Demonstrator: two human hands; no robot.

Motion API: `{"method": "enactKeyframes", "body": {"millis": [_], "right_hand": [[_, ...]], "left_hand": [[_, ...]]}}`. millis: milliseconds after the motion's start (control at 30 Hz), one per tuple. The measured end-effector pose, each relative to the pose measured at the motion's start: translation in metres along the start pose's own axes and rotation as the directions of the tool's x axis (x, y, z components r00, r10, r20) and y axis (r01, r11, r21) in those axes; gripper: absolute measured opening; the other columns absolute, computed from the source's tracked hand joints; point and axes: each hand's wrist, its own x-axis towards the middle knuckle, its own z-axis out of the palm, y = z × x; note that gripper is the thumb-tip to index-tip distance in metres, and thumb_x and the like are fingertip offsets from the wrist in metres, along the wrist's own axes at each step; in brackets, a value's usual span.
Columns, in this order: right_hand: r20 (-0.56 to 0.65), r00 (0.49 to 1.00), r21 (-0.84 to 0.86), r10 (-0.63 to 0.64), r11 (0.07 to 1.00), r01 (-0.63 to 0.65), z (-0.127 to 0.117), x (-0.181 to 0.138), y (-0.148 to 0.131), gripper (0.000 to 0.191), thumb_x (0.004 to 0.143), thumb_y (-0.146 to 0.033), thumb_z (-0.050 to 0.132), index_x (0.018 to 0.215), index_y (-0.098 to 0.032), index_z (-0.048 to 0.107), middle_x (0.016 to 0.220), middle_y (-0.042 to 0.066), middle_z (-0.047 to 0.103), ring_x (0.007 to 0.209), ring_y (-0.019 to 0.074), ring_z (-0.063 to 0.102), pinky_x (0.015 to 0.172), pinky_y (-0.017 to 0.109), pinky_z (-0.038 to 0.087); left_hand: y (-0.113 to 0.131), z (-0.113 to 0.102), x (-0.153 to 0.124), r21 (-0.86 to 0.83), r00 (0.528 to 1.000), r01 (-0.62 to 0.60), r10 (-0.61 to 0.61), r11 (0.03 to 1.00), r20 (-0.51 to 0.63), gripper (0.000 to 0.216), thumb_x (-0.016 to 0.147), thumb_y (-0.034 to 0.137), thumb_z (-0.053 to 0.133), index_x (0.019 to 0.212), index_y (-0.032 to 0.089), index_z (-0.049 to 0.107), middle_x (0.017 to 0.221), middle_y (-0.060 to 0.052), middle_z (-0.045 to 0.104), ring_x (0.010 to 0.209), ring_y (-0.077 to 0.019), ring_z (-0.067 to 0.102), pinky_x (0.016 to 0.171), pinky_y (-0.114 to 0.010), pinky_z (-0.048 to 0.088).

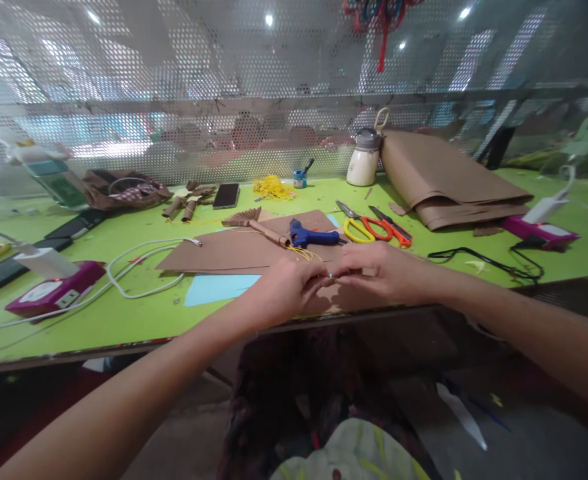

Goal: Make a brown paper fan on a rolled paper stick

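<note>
Meeting low over the front edge of the green desk [139, 320]: the left hand [285, 285] and right hand [383, 270] I watch remotely. Fingers of both: curled, tips drawn nearly together, scarcely any gap; whether something thin is pinched between them, I cannot tell. Brown paper sheet [219, 252]: spread before the hands, overlying light-blue paper [217, 291]. Brown paper piece, pleated fan at one end, rolled stem at the other [265, 230]: lying on that sheet; pleating and rolling done, by my judgement. Rolled brown pieces [189, 211]: grouped farther left, apparently shaped already. Blue glue gun [319, 236]: on the sheet just beyond the fingers, in neither hand. Scissors with yellow and orange handles [349, 211]: lying right of the gun, unheld. Orange-handled cutting tool [401, 234]: beside them, likewise. Yellow thread [273, 187]: loose heap at the back, unused stock as I judge it. Folded brown paper [449, 172]: large bundle at right rear, seemingly uncut. Overall, I rate the work as partly done, with ample material remaining; the detail at the fingertips is too small to grade.
</note>
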Motion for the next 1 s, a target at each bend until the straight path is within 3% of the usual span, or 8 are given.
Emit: {"method": "enactKeyframes", "body": {"millis": [300,500,667,867,1000], "right_hand": [[0.036,0.999,-0.129,0.012,0.992,-0.007,0.003,0.007,-0.004,0.017,0.086,-0.015,0.051,0.081,-0.014,0.066,0.075,0.005,0.063,0.066,0.0140,0.053,0.059,0.023,0.036],[0.111,0.991,-0.152,0.080,0.986,-0.062,-0.002,0.008,-0.011,0.013,0.085,-0.013,0.051,0.081,-0.012,0.063,0.075,0.005,0.061,0.064,0.0130,0.051,0.057,0.022,0.033],[0.196,0.976,-0.135,0.099,0.988,-0.073,-0.007,0.008,-0.011,0.014,0.084,-0.013,0.050,0.077,-0.014,0.062,0.071,0.003,0.061,0.061,0.0121,0.050,0.055,0.021,0.031],[0.158,0.983,-0.092,0.091,0.993,-0.077,-0.005,0.004,-0.001,0.012,0.085,-0.018,0.053,0.079,-0.014,0.062,0.072,0.003,0.061,0.064,0.0124,0.051,0.058,0.021,0.034],[0.198,0.972,-0.079,0.130,0.990,-0.116,-0.007,0.001,0.003,0.012,0.085,-0.020,0.054,0.080,-0.013,0.063,0.070,0.003,0.061,0.062,0.0122,0.051,0.057,0.021,0.036]], "left_hand": [[0.002,0.003,-0.004,0.080,0.996,-0.065,0.070,0.995,-0.062,0.020,0.084,0.017,0.047,0.094,0.016,0.064,0.078,-0.007,0.068,0.070,-0.0176,0.061,0.063,-0.024,0.040],[0.001,-0.004,-0.001,0.002,1.000,-0.026,0.026,1.000,-0.006,0.017,0.083,0.017,0.047,0.077,0.014,0.063,0.065,-0.003,0.063,0.056,-0.0117,0.052,0.054,-0.021,0.035],[-0.001,-0.005,0.001,-0.199,0.993,0.087,-0.070,0.976,0.091,0.026,0.086,0.029,0.048,0.067,0.014,0.059,0.052,0.000,0.057,0.047,-0.0099,0.049,0.048,-0.020,0.036],[-0.004,-0.001,-0.011,-0.462,0.958,0.274,-0.195,0.844,0.212,0.027,0.089,0.036,0.045,0.074,0.016,0.055,0.055,0.000,0.058,0.047,-0.0106,0.055,0.045,-0.020,0.041],[-0.007,-0.003,-0.015,-0.303,0.987,0.155,-0.131,0.940,0.097,0.023,0.089,0.030,0.045,0.078,0.015,0.060,0.059,0.000,0.060,0.050,-0.0093,0.052,0.051,-0.019,0.040]]}}
